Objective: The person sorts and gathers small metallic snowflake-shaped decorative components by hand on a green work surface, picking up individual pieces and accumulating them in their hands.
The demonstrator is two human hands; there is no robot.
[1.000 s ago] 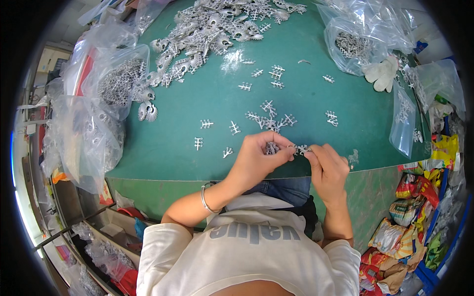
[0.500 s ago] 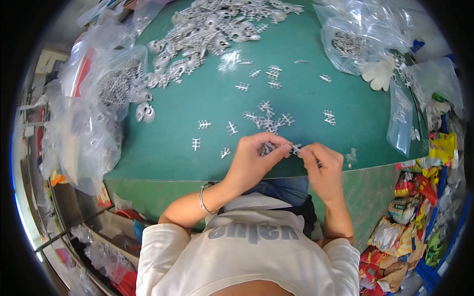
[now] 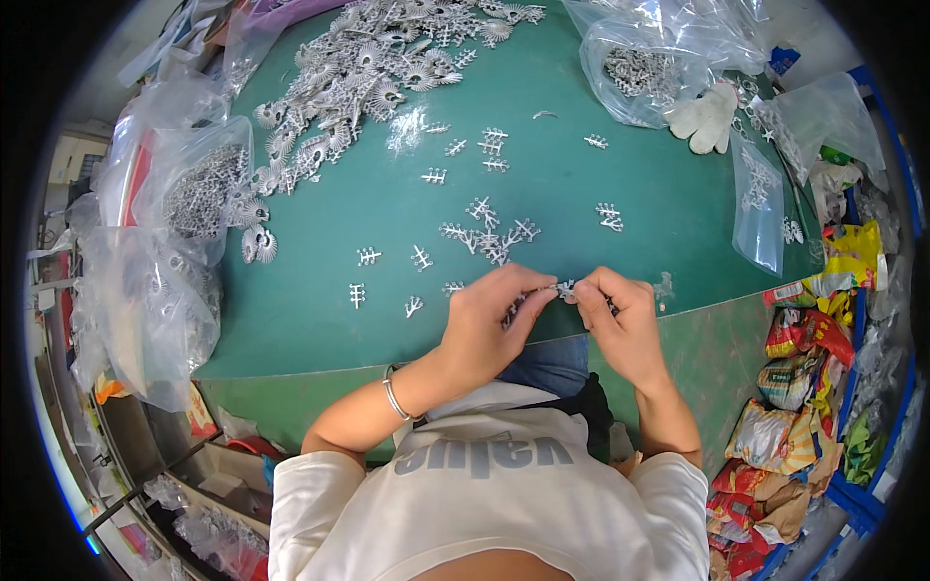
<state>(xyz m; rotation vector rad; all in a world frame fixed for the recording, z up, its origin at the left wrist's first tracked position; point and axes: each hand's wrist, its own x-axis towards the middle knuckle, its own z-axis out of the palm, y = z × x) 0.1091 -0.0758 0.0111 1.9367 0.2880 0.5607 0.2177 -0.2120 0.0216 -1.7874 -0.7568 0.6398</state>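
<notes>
Over the near edge of the green table, both hands pinch a small silver branched metal piece (image 3: 565, 289) between their fingertips. My left hand (image 3: 484, 324) is curled, with more silver pieces (image 3: 513, 308) partly showing in its palm. From the other side, the thumb and forefinger of my right hand (image 3: 625, 324) close on the piece; something small and dark shows by its curled fingers, too hidden to name. Just beyond lies a small heap of branched pieces (image 3: 489, 234). Single ones, such as one piece (image 3: 415, 306) left of my left hand, lie scattered around.
A big pile of silver fan-shaped parts (image 3: 368, 73) covers the table's far left. Clear bags of metal parts (image 3: 203, 194) stand at left, another bag (image 3: 639, 73) at far right beside a white glove (image 3: 704, 118). Colourful packets (image 3: 775, 426) fill a blue rack at right.
The whole view has shifted, so the table's things sit further left. My fingertips have drawn closer together around the piece. Another loose piece now shows beside my left hand.
</notes>
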